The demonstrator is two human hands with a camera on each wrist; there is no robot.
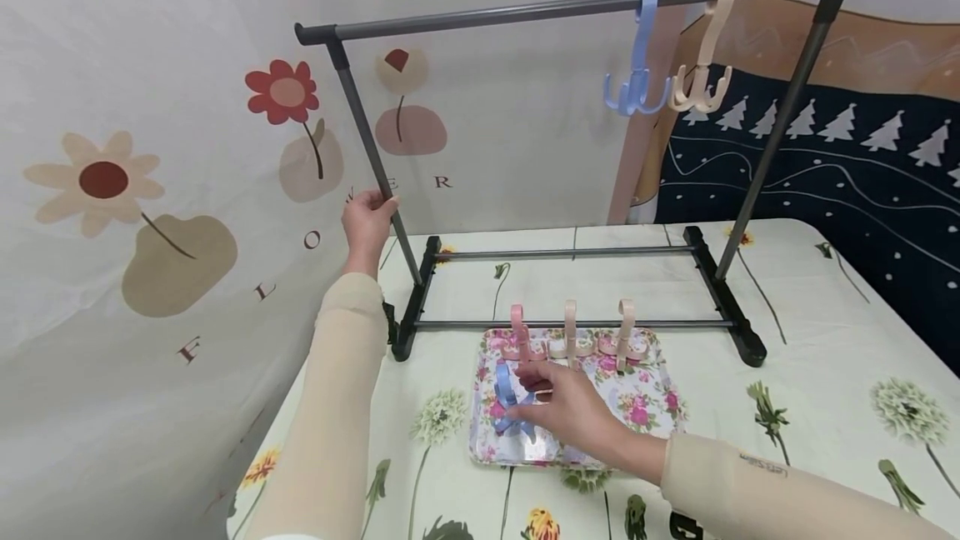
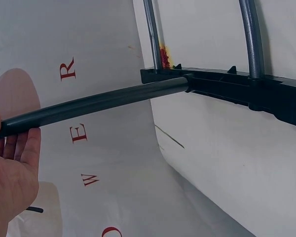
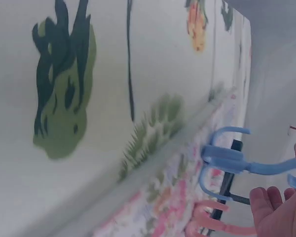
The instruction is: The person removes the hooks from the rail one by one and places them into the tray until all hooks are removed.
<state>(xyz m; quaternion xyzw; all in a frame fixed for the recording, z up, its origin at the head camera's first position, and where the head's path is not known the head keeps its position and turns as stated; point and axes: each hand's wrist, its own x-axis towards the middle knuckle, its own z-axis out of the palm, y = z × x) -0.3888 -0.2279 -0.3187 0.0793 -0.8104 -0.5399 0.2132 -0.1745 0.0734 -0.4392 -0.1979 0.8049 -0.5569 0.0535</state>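
My left hand (image 1: 367, 227) grips the slanting left post (image 2: 98, 103) of a dark metal rack, its fingers round the tube. Over a floral tray (image 1: 637, 440), my right hand (image 1: 566, 407) has bent fingers and a thumb spread apart beside a blue plastic hook (image 1: 506, 390). In the right wrist view, the stem of that blue hook (image 3: 224, 159) runs between thumb and fingers, with a gap to the fingertips (image 3: 266, 197). Firm contact cannot be made out. A pink hook (image 1: 519, 332) and two beige hooks (image 1: 571, 332) (image 1: 626, 332) lie along the tray's far side.
A blue hook (image 1: 639, 65) and a cream hook (image 1: 708, 57) hang on the right part of the rack's top bar (image 1: 480, 15). The rack's black feet (image 1: 723, 298) stand on a flower-print tablecloth (image 1: 825, 440). Printed curtains (image 1: 187, 7) hang behind.
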